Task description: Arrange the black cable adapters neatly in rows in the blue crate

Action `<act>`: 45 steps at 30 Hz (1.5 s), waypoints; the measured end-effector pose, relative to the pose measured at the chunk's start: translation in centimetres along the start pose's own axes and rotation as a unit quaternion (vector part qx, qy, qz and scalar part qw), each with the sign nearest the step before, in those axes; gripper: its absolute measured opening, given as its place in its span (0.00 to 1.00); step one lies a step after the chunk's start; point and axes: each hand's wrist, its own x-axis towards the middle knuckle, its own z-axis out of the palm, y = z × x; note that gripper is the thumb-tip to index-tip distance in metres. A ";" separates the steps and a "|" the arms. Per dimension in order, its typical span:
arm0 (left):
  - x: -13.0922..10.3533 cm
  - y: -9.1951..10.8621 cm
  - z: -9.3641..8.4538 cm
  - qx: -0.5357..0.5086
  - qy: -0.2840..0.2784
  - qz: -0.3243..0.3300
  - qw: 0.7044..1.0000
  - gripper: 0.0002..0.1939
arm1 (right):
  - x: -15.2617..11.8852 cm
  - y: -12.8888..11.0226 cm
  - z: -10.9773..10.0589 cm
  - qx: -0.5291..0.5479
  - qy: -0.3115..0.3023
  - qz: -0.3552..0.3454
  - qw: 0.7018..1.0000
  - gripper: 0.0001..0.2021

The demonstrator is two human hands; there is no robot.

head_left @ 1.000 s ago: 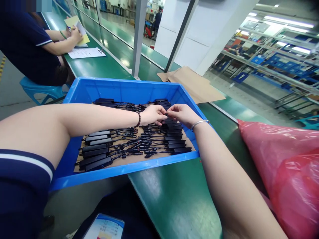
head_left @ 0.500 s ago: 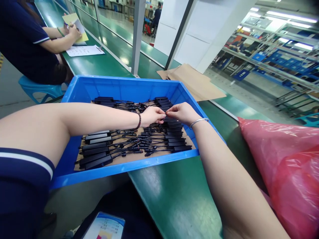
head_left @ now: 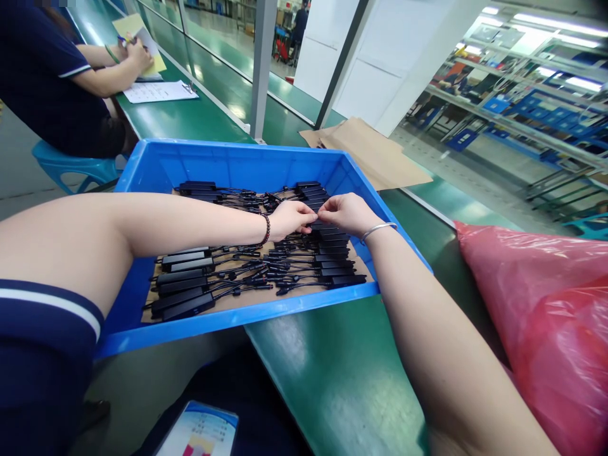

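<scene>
A blue plastic bin (head_left: 237, 320) holds rows of small black boxes with short cables (head_left: 187, 304), laid on brown cardboard (head_left: 247, 302). Over the rows on the bin's right side, my left hand (head_left: 291, 220) is closed, thumb and fingers pinched together. Right beside it, my right hand (head_left: 349, 213) also pinches, its fingertips meeting those of the left. Whatever sits between the fingertips is too small to make out. Black boxes lie directly beneath both hands, and my left forearm hides part of the rows.
The bin rests on a green table (head_left: 332, 354), partly over its edge. Brown paper sheets (head_left: 375, 155) lie behind it, with a red plastic bag (head_left: 536, 316) at right. A co-worker (head_left: 52, 76) sits at far left, writing near a clipboard (head_left: 161, 92). A grey post (head_left: 261, 76) rises behind the bin.
Both hands stay pinched together at nearly the same spot over the bin. The view has shifted very slightly.
</scene>
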 end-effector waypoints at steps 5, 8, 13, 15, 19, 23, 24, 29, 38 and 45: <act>0.0 0.2 -0.1 0.050 -0.008 0.002 0.999 0.02 | 0.0 -0.1 0.0 -0.025 -0.013 -0.016 0.999 0.07; 0.1 0.3 -0.2 0.066 -0.024 0.014 0.997 0.01 | 0.0 -0.3 0.1 -0.046 -0.032 -0.004 0.998 0.08; 0.2 0.1 -0.3 0.061 -0.070 0.026 0.995 0.02 | -0.1 -0.5 -0.2 -0.044 -0.083 0.024 0.995 0.07; 0.1 -0.1 -0.4 0.040 -0.079 0.027 0.996 0.02 | -0.2 -0.2 -0.2 0.001 -0.107 0.033 0.994 0.07; 0.1 -0.4 -0.4 -0.010 -0.073 0.037 0.997 0.03 | -0.1 0.8 0.1 0.104 -0.137 0.044 0.984 0.06; 0.1 -0.6 -0.2 -0.035 -0.050 0.036 0.997 0.06 | 0.2 1.4 0.5 0.093 -0.116 0.056 0.987 0.06; 0.1 -0.6 -0.2 -0.030 -0.045 0.035 0.998 0.05 | 0.2 1.4 0.5 0.080 -0.110 0.058 0.989 0.07; 0.4 0.3 -0.3 0.052 -0.051 0.015 0.997 0.02 | 0.3 1.3 0.3 0.020 -0.068 0.076 0.995 0.07; 0.6 3.5 -2.6 0.412 -0.212 -0.023 0.886 0.09 | 0.3 0.8 0.4 -0.013 -0.064 0.073 0.995 0.08; 0.0 2.4 -2.2 0.398 -0.172 -0.084 0.897 0.09 | 0.1 0.6 0.3 -0.005 -0.079 0.066 0.995 0.08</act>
